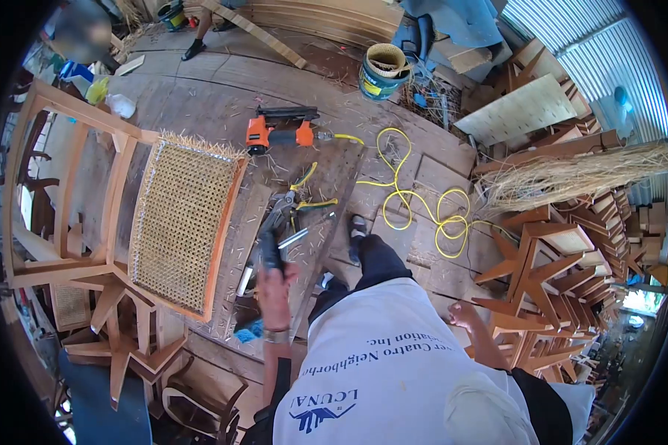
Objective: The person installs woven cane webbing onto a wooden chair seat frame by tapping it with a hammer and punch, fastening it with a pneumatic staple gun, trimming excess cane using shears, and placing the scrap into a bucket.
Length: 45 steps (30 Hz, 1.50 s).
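My left hand point(274, 293) is closed around a dark-handled tool point(270, 251) over the workbench point(334, 170); the tool's kind is not clear. Just beyond it lie pliers with yellow handles point(318, 203), grey jaws and other hand tools. My right hand point(464, 315) hangs at my side, its fingers curled and nothing visible in them. On the left, a wooden chair frame point(119, 185) rests on its side, with a woven cane panel point(178, 222) whose far edge has loose strand ends. An orange and black nail or staple gun point(282, 132) lies behind the pliers.
A yellow air hose point(397, 193) loops over the floor to my right. Wooden chair parts point(549, 274) are stacked there, beneath a bundle of cane strands point(571, 178). A bucket point(382, 70) stands at the back. Another person's leg point(200, 33) shows at upper left. Shavings litter the bench.
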Each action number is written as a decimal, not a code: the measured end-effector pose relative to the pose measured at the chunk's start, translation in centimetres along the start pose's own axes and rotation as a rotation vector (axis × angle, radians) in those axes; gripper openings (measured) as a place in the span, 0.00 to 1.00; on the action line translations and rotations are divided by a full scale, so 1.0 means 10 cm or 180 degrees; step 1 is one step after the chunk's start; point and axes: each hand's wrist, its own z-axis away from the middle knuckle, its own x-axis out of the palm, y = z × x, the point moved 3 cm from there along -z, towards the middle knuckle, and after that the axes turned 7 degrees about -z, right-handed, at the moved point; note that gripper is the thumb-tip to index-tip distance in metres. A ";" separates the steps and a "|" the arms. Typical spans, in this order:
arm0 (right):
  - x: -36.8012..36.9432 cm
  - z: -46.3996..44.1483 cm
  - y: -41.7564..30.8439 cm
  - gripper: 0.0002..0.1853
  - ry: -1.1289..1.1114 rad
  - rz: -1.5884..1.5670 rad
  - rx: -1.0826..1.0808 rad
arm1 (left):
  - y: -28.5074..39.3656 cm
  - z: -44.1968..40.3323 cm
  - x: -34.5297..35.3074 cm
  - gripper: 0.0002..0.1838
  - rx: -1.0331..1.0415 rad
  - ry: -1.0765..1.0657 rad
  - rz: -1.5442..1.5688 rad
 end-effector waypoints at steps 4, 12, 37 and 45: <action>-0.19 -0.06 -0.27 0.15 0.0181 -0.0498 -0.0142 | -0.17 0.08 0.79 0.19 -0.0312 -0.0799 0.0174; -1.28 -0.83 -0.85 0.18 0.0233 -0.0315 -0.0407 | -0.08 -1.01 2.07 0.20 -0.0230 -0.1151 0.0128; -2.55 -2.88 -5.13 0.15 -0.0061 0.1467 -0.2504 | 0.18 -3.66 3.69 0.28 -0.0872 -0.0276 0.0952; -2.85 -3.49 -6.75 0.12 -0.0098 0.1166 -0.1325 | 1.03 -5.34 3.25 0.25 -0.0683 0.0484 0.1455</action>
